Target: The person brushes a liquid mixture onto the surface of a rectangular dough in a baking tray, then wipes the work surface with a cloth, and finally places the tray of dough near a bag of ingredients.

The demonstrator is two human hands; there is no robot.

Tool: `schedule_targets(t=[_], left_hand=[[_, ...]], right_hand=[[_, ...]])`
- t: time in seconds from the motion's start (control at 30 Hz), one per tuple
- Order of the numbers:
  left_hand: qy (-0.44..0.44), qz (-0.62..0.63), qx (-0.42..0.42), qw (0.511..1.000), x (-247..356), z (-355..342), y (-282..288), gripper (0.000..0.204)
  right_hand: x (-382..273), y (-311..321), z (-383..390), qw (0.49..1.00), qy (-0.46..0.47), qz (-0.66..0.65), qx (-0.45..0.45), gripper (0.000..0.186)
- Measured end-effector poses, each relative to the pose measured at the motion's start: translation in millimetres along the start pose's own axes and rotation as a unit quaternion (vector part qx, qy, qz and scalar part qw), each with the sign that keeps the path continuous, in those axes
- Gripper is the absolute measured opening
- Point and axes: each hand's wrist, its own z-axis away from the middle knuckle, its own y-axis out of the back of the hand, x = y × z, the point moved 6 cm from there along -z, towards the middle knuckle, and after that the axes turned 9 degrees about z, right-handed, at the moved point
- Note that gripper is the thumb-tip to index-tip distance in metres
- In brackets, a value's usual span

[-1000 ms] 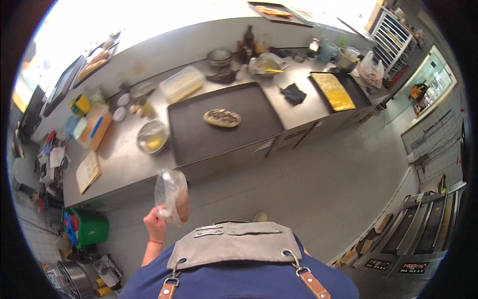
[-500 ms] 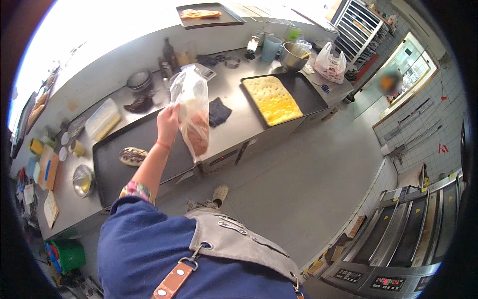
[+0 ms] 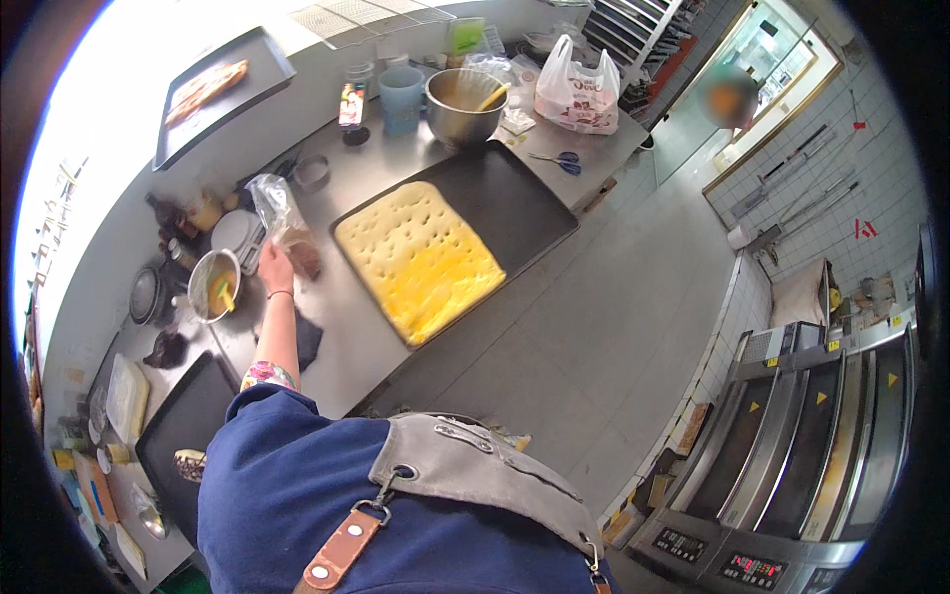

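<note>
My left hand [image 3: 276, 267] is closed on a clear plastic bag [image 3: 276, 206] with something reddish-brown in its lower part. It holds the bag over the steel bench, beside a metal bowl [image 3: 201, 288] that contains yellow liquid and a green-handled tool. Right of the hand, a dimpled sheet of dough [image 3: 406, 233] covers the near-left part of a dark baking tray [image 3: 524, 203]. Glossy yellow coats the dough's nearer part, while the farther part is paler. Under my forearm lies a dark cloth [image 3: 308, 342]. My right hand is out of view.
A mixing bowl [image 3: 457, 129], a blue jug [image 3: 400, 114], a white carrier bag [image 3: 577, 94] and scissors [image 3: 566, 160] stand or lie beyond the tray. Another dark tray [image 3: 183, 421] with a striped loaf [image 3: 189, 464] is at left. Ovens [image 3: 792, 436] stand at right.
My view has shifted right along the bench, bringing the dough tray nearer the middle. My left hand still grips the plastic bag, now farther left in view, and the bowl of yellow liquid shows beside it.
</note>
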Motion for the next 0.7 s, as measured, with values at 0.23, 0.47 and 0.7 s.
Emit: schedule_targets(t=[0.23, 0.47, 0.7], left_hand=[[-0.067, -0.009, 0.226, 0.972, 75, 11, -84, 0.038], [-0.244, -0.013, -0.048, 0.969, 275, 160, -347, 0.033], [-0.170, -0.059, -0.337, 0.924, 335, 170, -638, 0.020]], right_hand=[[-7, 87, -176, 0.999, -0.024, 0.025, -0.025, 0.023], [-100, 269, -419, 0.979, 0.145, 0.091, 0.112, 0.020], [-417, 427, -528, 0.778, 0.495, 0.269, 0.277, 0.030]])
